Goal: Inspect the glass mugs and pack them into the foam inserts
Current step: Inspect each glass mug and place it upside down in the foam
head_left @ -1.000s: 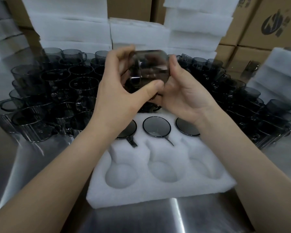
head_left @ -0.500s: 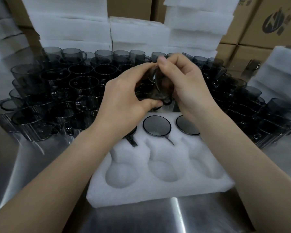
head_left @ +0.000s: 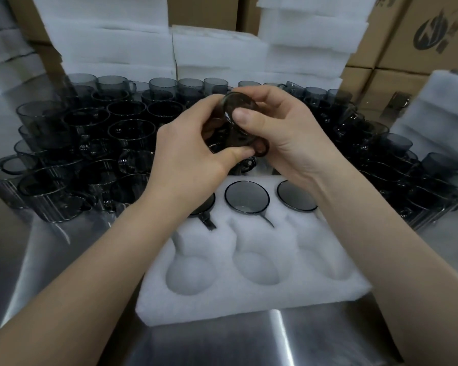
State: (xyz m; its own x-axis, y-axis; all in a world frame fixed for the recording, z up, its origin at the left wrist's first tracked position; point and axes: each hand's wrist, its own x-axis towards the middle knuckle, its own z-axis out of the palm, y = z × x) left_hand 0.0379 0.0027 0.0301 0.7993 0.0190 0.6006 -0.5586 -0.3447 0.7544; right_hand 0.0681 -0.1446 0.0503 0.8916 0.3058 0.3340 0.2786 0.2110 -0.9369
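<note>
A smoky grey glass mug (head_left: 234,122) is held tilted on its side above the foam insert (head_left: 251,302), its handle low at the right. My left hand (head_left: 188,157) grips it from the left, thumb under the body. My right hand (head_left: 280,133) holds it from the right, thumb pressed on its base. The white insert has six round pockets. The three far pockets each hold a mug (head_left: 247,197), and the three near pockets (head_left: 259,270) hold nothing.
Several loose grey mugs (head_left: 90,143) crowd the steel table (head_left: 217,344) left, behind and right (head_left: 397,165) of the insert. Stacked white foam inserts (head_left: 217,48) and cardboard boxes (head_left: 428,35) stand at the back. More foam (head_left: 439,107) is piled at far right.
Both hands lowered the mug from in front of my view and turned it, so its base now faces me. The right thumb has shifted onto the base.
</note>
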